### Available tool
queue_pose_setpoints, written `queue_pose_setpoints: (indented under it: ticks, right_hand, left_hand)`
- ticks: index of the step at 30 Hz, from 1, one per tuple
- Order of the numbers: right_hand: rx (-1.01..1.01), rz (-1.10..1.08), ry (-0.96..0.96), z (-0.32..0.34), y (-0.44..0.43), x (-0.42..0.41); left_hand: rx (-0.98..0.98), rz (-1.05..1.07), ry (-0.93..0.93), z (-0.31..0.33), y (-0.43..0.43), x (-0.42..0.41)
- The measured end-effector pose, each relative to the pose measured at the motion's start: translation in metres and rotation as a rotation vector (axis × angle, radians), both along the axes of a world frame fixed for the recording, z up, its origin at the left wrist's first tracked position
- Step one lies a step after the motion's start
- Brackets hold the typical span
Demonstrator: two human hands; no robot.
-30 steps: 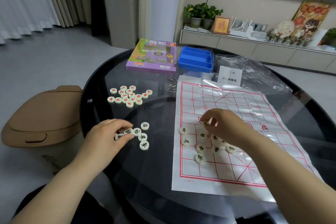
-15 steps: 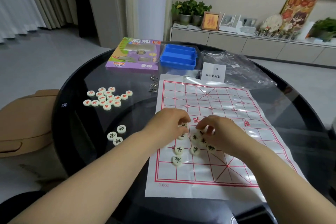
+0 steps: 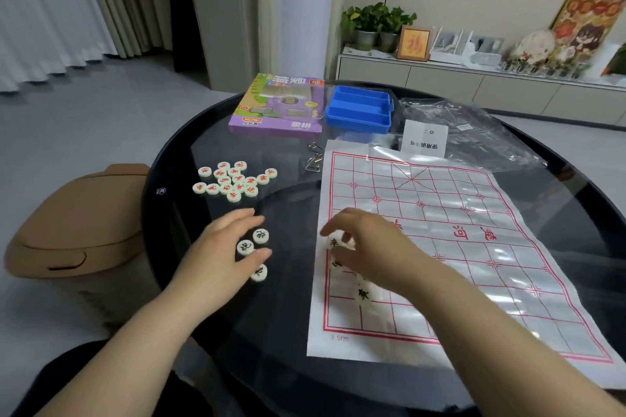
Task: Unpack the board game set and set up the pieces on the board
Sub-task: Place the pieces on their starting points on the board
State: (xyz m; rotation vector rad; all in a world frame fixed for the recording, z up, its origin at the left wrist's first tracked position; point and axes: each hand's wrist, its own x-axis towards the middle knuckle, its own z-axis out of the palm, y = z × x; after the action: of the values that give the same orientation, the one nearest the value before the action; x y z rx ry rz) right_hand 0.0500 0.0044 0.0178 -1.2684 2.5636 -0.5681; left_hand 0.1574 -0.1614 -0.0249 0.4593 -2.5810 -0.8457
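Note:
The white sheet board (image 3: 440, 230) with a red grid lies on the right half of the round black glass table (image 3: 176, 159). My right hand (image 3: 369, 244) hovers over the board's left edge, fingers curled, pinching a black-marked piece (image 3: 334, 242). Another black-marked piece (image 3: 363, 294) lies on the board below it; others are hidden under the hand. My left hand (image 3: 216, 247) rests on the glass with its fingers spread around three black-marked pieces (image 3: 245, 246). A cluster of several red-marked pieces (image 3: 233, 181) lies farther back on the left.
The purple game box (image 3: 277, 105) and a blue tray (image 3: 359, 108) stand at the table's far side, with a clear plastic bag (image 3: 474, 135) and a white card (image 3: 425, 139) beside them. A metal wire puzzle (image 3: 313, 159) lies by the board's corner. A tan bin (image 3: 78, 223) stands left of the table.
My left hand went from the loose pieces to the board and came back left to the three remaining black-marked pieces. My right hand stayed over the pieces on the board, now nearer its left edge.

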Motion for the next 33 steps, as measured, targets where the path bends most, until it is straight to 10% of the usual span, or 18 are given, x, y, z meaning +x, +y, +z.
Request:
queue_pose_setpoints:
  ticks: [33]
  right_hand:
    - [-0.117, 0.250, 0.190, -0.038, -0.073, 0.025]
  left_hand:
    - [-0.047, 0.121, 0.124, -0.020, -0.009, 0.023]
